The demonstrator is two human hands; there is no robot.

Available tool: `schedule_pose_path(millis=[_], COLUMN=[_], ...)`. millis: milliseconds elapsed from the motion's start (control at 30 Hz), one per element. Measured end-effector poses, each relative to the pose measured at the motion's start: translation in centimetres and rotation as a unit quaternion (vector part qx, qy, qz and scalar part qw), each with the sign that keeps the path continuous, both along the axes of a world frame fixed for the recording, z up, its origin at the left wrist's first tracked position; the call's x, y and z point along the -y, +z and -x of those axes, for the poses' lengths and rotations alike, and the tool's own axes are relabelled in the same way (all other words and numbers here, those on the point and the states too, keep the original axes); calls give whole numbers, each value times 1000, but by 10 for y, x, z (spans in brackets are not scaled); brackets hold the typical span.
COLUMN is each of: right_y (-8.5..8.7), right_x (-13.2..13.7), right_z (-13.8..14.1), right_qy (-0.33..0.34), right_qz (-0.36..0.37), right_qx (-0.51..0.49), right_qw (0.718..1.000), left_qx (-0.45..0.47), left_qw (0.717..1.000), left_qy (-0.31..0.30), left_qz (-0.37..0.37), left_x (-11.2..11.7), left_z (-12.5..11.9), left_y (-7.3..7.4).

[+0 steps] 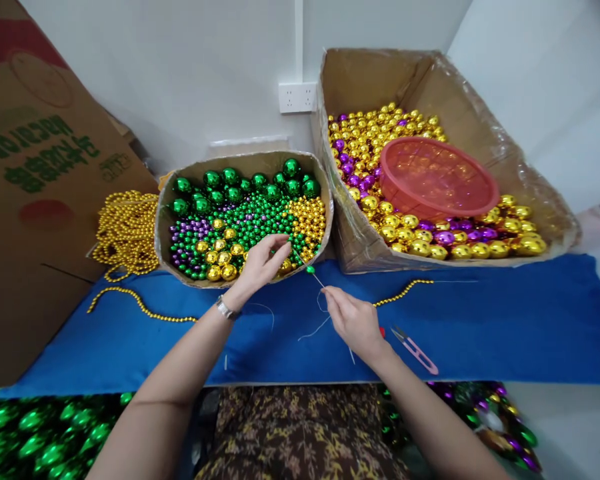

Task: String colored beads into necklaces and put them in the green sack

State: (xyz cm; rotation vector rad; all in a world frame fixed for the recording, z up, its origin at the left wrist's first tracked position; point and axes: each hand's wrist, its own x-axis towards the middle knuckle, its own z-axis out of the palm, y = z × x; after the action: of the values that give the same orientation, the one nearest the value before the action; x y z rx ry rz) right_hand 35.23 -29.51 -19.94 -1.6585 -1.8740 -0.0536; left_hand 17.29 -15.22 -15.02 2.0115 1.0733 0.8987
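Centre frame: the right hand (355, 323) has its grip pinched on the needle (319, 279) below the green bead (311, 269), presumably leaving the upper length clear. Left hand (265, 262): fingertips near the upper end; hold cannot be told. Bead box (240, 160) adjacent, probably for short reach

- Left forearm (173, 383): bare, angled far and right.
- Left hand (264, 261): farther of the two, fingers bent, pointing right.
- Right forearm (430, 410): bare, angled far and left.
- Right hand (355, 321): nearer, thumb and index pinched, other fingers curled.
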Motion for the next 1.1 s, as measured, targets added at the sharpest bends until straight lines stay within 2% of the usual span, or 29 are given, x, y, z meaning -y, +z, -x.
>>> schedule_pose_path(millis=[33, 67, 133, 167, 233, 533, 733, 867, 933, 1000, 1100], right_y=[-1, -2, -4, -4, -6, -9, -7, -4, 1, 12, 37], right_x=[0, -1, -1, -1, 0, 1, 4, 8, 10, 14, 20], right_z=[-1, -2, -3, -3, -3, -3, -3, -10, -18, -27, -43], right_qy=[-8, -14, -22, -24, -25, -24, -28, -11, -14, -27, -45], right_qz=[-2, -2, 3, 7, 17, 20, 26, 10, -4, -15, -6], right_qx=[1, 3, 8, 11, 14, 2, -13, -47, -61, -67, -62], right_qw=[1000, 1000, 1000, 1000, 999, 1000, 999, 999, 998, 997, 997], left_qx=[-101, -199, -357, -404, -442, -397, -363, -282, -217, -161, -114], left_qw=[993, 975, 927, 909, 893, 912, 924, 951, 966, 974, 964], left_qy=[6, 8, -3, -7, -12, -82, -92, -74, -60, -82, -209], left_qz=[-57, -96, -113, -103, -82, -65, -69, -105, -128, -139, -118], left_x=[-8, -16, -31, -37, -45, -62, -67, -62, -48, -22, 36], left_z=[-3, -6, -13, -16, -21, -9, -7, -2, 1, 1, -10], left_y=[0, 0, -2, -3, -6, -11, -17, -11, -4, 3, 10])
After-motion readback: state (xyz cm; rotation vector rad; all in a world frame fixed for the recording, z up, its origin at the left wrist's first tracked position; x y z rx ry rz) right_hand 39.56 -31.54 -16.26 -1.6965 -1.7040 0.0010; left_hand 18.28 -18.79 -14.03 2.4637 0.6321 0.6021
